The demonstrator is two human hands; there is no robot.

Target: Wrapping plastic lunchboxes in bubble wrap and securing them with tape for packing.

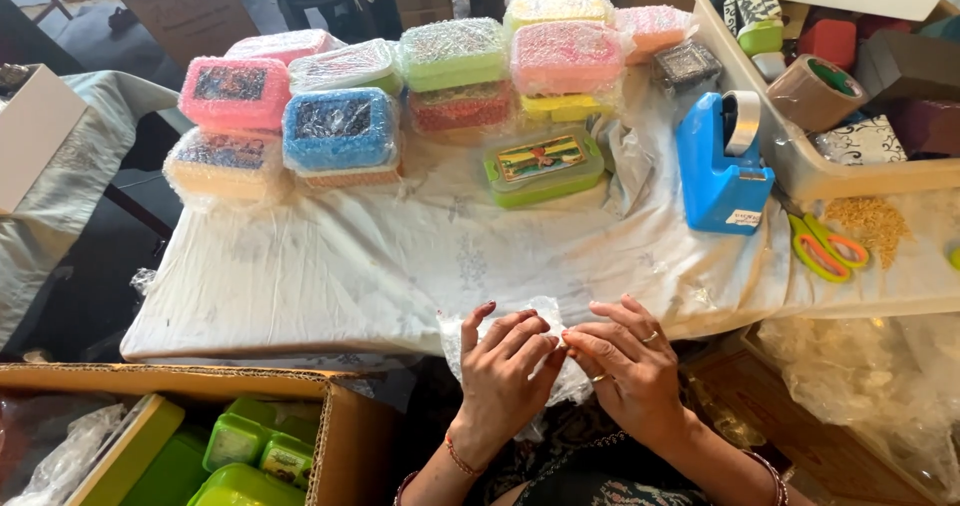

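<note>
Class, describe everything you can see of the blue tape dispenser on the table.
The blue tape dispenser looks like moulded plastic, with a heavy base and a roll of pale tape set in its top. It stands upright on the white cloth, beside a cream bin and near green-and-orange scissors. Neither hand touches it.

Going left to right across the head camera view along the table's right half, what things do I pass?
Green lidded box → blue tape dispenser → green and orange scissors → pile of small golden bits.
</note>
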